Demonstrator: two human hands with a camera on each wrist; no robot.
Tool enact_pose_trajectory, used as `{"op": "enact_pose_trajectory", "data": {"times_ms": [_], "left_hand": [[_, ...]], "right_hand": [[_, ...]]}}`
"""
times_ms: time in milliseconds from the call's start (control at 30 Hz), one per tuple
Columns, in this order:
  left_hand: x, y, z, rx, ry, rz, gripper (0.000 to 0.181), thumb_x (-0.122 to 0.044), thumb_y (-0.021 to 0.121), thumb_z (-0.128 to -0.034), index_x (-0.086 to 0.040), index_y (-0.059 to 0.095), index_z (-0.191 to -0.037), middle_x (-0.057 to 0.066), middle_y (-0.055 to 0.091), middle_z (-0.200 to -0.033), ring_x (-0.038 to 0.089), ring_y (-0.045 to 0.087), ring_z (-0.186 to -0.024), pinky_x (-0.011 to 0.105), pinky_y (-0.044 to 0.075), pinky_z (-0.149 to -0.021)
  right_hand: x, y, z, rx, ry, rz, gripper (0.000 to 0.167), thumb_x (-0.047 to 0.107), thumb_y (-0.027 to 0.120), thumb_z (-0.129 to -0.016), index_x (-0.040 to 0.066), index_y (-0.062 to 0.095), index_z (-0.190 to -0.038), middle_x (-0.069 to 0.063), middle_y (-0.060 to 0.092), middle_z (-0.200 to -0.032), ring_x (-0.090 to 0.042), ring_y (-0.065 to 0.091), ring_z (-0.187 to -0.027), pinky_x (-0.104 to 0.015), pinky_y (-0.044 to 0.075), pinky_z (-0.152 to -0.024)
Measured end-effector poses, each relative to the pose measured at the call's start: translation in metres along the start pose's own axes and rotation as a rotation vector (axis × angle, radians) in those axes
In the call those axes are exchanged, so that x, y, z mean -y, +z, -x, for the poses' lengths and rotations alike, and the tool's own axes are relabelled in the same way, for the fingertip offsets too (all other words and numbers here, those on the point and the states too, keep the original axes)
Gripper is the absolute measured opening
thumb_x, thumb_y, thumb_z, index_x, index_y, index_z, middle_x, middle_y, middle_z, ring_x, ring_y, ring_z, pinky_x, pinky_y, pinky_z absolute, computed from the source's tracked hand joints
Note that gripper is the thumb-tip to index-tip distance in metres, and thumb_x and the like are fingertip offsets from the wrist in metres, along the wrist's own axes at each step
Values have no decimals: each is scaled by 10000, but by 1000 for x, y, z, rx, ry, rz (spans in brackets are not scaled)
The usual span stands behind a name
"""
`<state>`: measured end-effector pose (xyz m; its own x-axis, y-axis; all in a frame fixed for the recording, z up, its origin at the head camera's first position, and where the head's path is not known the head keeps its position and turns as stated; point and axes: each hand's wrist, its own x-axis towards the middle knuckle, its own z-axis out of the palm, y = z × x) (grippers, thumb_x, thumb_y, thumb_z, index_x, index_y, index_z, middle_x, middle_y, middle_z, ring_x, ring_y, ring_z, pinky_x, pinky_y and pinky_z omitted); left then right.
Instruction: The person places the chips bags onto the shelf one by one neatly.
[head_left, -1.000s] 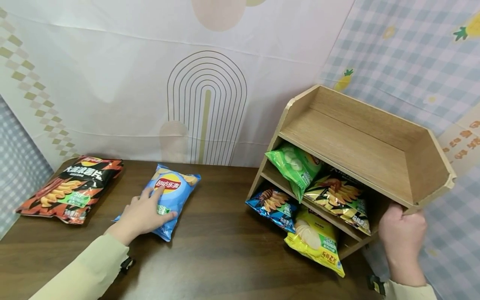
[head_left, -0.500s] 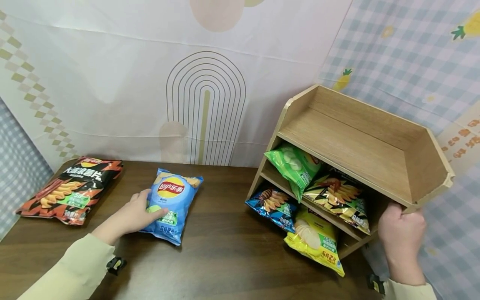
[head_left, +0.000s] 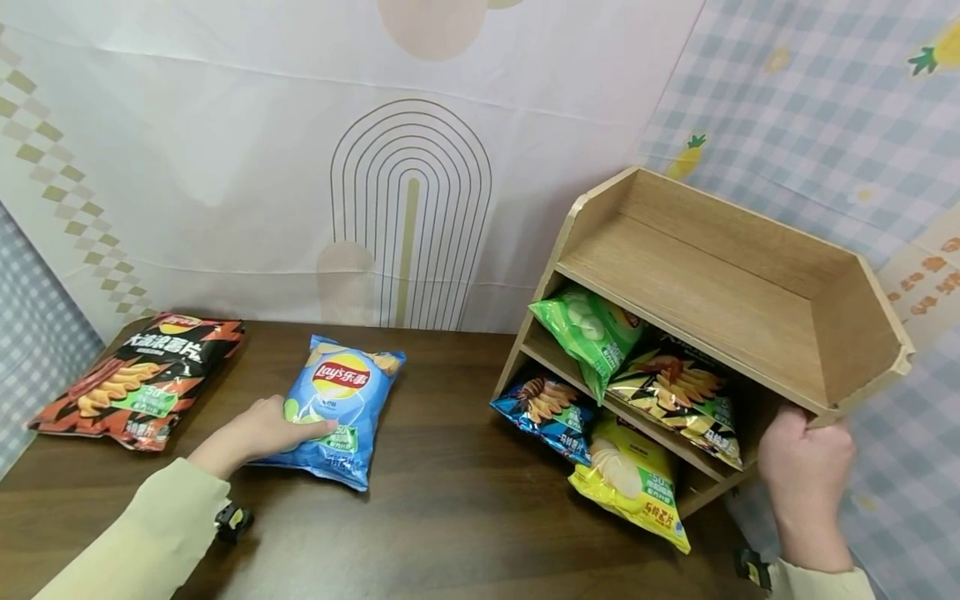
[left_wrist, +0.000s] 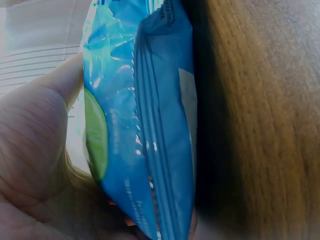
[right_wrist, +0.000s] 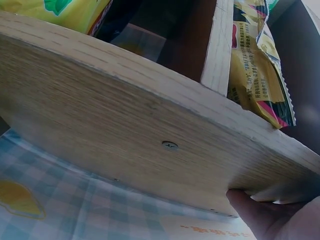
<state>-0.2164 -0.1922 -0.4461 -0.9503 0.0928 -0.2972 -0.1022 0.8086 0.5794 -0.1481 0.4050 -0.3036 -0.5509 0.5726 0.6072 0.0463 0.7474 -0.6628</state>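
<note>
My left hand (head_left: 258,432) holds a blue bag of Lay's chips (head_left: 341,383) by its left side, thumb on top and the other fingers hidden beneath. In the left wrist view the blue bag's crimped end (left_wrist: 155,130) faces the camera, beside the wood tabletop. My right hand (head_left: 806,467) grips the right side of a small wooden shelf (head_left: 720,275) under its top board; its fingertips are out of sight. Inside the shelf sit a green chip bag (head_left: 588,333) and a black-and-yellow one (head_left: 678,392) above, a dark blue one (head_left: 543,412) and a yellow one (head_left: 633,479) below.
A red-and-black chip bag (head_left: 142,379) lies at the far left of the brown table (head_left: 442,533). Behind the table hangs a white patterned cloth (head_left: 247,167), with a checked cloth (head_left: 810,108) at the right.
My left hand has shifted from over the blue bag to its left side, the thumb on top. The bag has turned slightly and its label shows more. The right hand stays on the shelf.
</note>
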Motion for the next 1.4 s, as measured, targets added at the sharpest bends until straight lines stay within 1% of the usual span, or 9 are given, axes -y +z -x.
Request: {"op": "enact_pose_trajectory", "data": {"times_ms": [100,233,333,467,567,700,833,1033,1400], "left_hand": [[0,1,1,14,-2,52,1179,-741,621,-752,248,290,-1301,392,471,-1210,413,518,-1041,558,457,-872],[2,0,1,56,10,153,1033,-685,640,-785,168,371,-1301,259,559,-1152,324,542,-996,484,475,-839],[5,-3,1,125,-3,252,969,-653,623,-824,137,370,-1326,183,581,-1117,283,537,-982,454,467,-832],[10,-7,4,212,-44,370,978,-632,592,-858,141,295,-1380,171,563,-1144,302,506,-1042,496,442,-877],[14,-7,5,251,-61,451,985,-612,590,-872,138,251,-1411,183,541,-1190,318,490,-1082,514,429,-901],[16,-6,8,264,-104,547,997,-582,605,-879,146,201,-1428,187,537,-1176,300,508,-1042,445,442,-863],[16,-6,10,258,-128,594,961,-555,623,-880,134,225,-1418,143,606,-1065,257,563,-942,369,453,-791],[14,-4,10,274,-121,678,847,-478,651,-892,101,289,-1394,107,659,-978,223,623,-850,342,493,-738],[11,4,9,298,-68,798,761,-380,656,-917,74,272,-1393,107,671,-1005,217,646,-867,345,526,-759]], "right_hand": [[0,0,0,-4,-9,-2,387,181,381,-904,-151,548,-1009,-449,534,-952,-640,454,-890,-695,266,-674],[-1,0,-1,-4,-15,2,387,178,382,-903,-154,546,-1017,-454,532,-954,-650,447,-897,-701,263,-677],[-1,0,-1,-4,-9,4,382,170,380,-895,-154,546,-1013,-454,533,-951,-648,448,-887,-699,263,-672],[-2,0,-1,-4,-10,1,382,168,381,-892,-153,548,-1014,-453,534,-952,-648,447,-888,-698,263,-674],[-1,-1,-1,-1,-14,-2,382,167,382,-892,-153,543,-1023,-458,530,-954,-650,447,-892,-700,262,-674],[-1,-1,0,-1,-10,2,365,162,388,-881,-157,544,-969,-454,530,-922,-643,449,-848,-691,263,-645],[0,-1,-1,2,-1,5,363,167,393,-877,-156,544,-945,-450,532,-908,-637,454,-832,-684,267,-632],[-1,-1,0,18,4,5,373,180,396,-888,-146,543,-995,-444,536,-934,-636,460,-869,-689,275,-650],[0,-2,0,17,15,7,370,183,395,-888,-141,540,-992,-449,538,-943,-633,464,-882,-689,278,-661]]}}
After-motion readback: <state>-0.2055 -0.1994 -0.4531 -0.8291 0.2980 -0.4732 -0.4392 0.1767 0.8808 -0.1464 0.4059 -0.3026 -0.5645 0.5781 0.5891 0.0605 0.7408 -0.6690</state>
